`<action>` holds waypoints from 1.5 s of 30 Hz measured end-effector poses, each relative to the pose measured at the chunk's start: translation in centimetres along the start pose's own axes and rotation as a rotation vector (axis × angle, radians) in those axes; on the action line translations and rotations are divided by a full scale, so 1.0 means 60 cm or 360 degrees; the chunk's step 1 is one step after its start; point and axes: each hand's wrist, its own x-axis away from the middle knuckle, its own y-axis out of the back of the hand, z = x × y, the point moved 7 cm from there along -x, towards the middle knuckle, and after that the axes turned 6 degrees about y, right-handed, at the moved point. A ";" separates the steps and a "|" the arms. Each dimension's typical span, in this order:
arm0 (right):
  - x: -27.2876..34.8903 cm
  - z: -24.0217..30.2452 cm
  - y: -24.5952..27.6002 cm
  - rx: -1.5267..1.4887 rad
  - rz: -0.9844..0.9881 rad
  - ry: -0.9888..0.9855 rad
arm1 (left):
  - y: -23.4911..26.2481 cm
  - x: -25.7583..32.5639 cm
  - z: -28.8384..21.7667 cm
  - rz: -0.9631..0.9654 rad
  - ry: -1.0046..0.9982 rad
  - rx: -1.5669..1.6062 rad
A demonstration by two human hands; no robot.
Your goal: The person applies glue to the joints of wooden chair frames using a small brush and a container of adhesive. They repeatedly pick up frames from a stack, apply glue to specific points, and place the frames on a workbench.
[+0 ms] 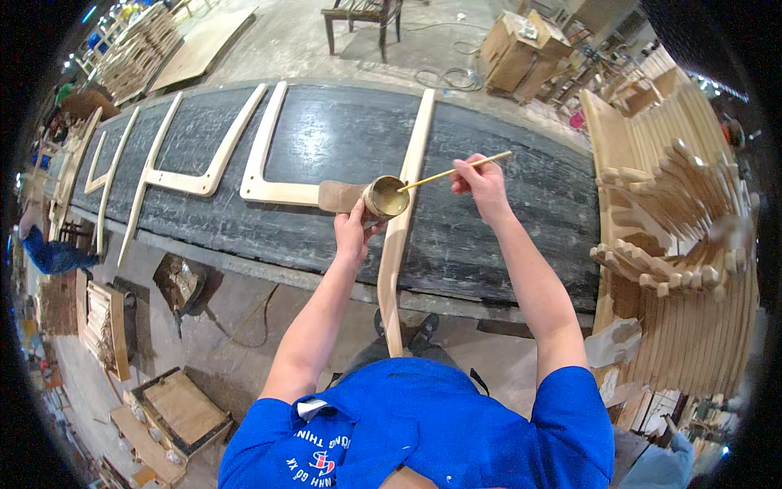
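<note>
A small round can (383, 203) with pale yellowish liquid inside is gripped in my left hand (352, 235), its mouth tilted toward me. My right hand (483, 188) pinches a thin wooden stick (456, 169), whose lower tip reaches into the can's mouth. Beneath the can runs a long, bent wooden chair piece (397, 236), lying across the table and over its near edge. From the left, an L-shaped wooden frame piece (281, 192) meets this area; a darker brown block (336, 196) sits at its end, partly hidden by the can and my left hand.
More joined wooden frames (181, 181) lie leftward on the long dark table (505, 220). Stacked curved wooden parts (676, 212) stand at the right end. A chair (364, 16) and cardboard box (521, 55) are beyond. Another person (50, 248) is at far left.
</note>
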 end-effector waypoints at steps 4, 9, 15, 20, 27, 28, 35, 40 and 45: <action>0.004 0.114 -0.009 0.0600 0.0374 0.0354 | -0.095 0.027 -0.021 0.0295 0.0008 -0.0033; 0.071 0.251 -0.021 0.1427 0.1147 0.1019 | -0.162 0.059 -0.037 0.0558 0.0189 -0.0326; 0.185 0.349 0.047 0.1840 0.1741 0.0986 | -0.267 0.106 -0.022 0.0987 0.0417 -0.0805; 0.280 0.501 0.167 0.2087 0.1483 0.1200 | -0.375 0.171 0.050 0.1205 0.0540 -0.1018; 0.422 0.959 0.579 0.2912 -0.0431 0.1530 | -0.470 0.247 0.223 0.0988 0.0779 -0.0225; 0.447 1.007 0.655 0.3079 -0.0723 0.1328 | -0.451 0.240 0.243 0.0939 0.0756 -0.0064; 0.613 0.974 1.098 0.3764 -0.1252 -0.0245 | -0.339 0.253 0.304 0.0783 0.0455 0.0297; 0.612 0.948 1.239 0.3490 -0.1066 -0.0820 | -0.177 0.294 0.230 0.0176 0.0020 0.0569; 0.690 0.974 1.174 0.3163 -0.1270 -0.0489 | -0.217 0.214 0.193 0.0511 -0.0131 0.0622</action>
